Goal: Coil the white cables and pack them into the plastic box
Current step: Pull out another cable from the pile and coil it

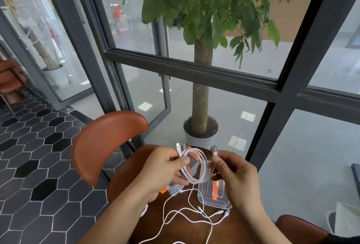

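My left hand [165, 169] grips a white cable coil [196, 166] wound into several loops above the table, with one plug sticking up past my fingers. My right hand [233, 175] pinches the same cable's other end just below its metal USB plug [214, 149], to the right of the coil. Under the hands stands a clear plastic box [212, 197] with orange latches, partly hidden by the right hand. A second clear piece with orange clips [175, 189], perhaps the lid, lies under my left hand. More loose white cables [187, 216] sprawl on the table nearer to me.
The dark brown round table [243, 230] is small. A brown leather chair [105, 142] stands behind it on the left, another brown seat [300, 228] at the lower right. A potted tree [200, 107] stands beyond the table against the glass wall.
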`<state>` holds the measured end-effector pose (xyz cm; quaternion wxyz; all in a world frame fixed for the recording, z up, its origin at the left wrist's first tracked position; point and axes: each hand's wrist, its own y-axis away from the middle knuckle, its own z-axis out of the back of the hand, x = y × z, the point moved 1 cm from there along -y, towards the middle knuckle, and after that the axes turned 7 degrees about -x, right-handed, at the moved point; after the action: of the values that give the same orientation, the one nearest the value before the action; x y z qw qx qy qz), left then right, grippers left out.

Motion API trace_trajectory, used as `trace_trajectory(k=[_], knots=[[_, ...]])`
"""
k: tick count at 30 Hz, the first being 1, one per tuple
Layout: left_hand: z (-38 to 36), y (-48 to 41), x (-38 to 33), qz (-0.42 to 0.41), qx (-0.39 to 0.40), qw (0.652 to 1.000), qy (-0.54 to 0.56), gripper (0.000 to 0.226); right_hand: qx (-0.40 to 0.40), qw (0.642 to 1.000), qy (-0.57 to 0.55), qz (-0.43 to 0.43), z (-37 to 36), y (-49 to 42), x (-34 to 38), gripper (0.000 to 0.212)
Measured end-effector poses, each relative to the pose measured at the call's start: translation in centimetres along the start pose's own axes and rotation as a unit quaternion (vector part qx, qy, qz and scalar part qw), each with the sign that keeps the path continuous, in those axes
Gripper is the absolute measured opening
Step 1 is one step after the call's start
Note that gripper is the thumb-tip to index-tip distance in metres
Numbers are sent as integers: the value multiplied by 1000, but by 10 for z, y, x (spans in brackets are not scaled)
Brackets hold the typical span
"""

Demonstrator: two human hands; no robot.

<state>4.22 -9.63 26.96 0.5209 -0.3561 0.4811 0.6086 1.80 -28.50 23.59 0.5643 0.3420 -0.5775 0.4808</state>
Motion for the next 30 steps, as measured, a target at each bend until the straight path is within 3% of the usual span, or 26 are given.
trace_trajectory(k=[5,9,11,15,19,25,27,30], knots=[[-5,2,-1,8,28,999,24,17,120,963,-112,-215,-5,-10,-9,21],[-4,3,0,18,47,998,26,16,300,936,-59,-176,-6,-16,-16,18],[-2,3,1,28,48,998,4,15,329,927,-72,-165,-3,-20,-17,17],[0,1,2,40,54,997,-38,14,345,906,-150,-196,-1,-21,-21,21],[-2,-1,5,24,23,995,-98,14,301,896,-215,-245,-7,-21,-30,33],[-3,-11,14,-23,-31,971,-235,22,240,899,-216,-294,-11,-15,-28,28],[-6,-11,13,-60,-43,950,-304,27,252,919,-177,-246,-13,-10,-23,28],[-11,-11,11,-85,-59,927,-362,30,245,964,-57,-86,-21,-3,-24,40]])
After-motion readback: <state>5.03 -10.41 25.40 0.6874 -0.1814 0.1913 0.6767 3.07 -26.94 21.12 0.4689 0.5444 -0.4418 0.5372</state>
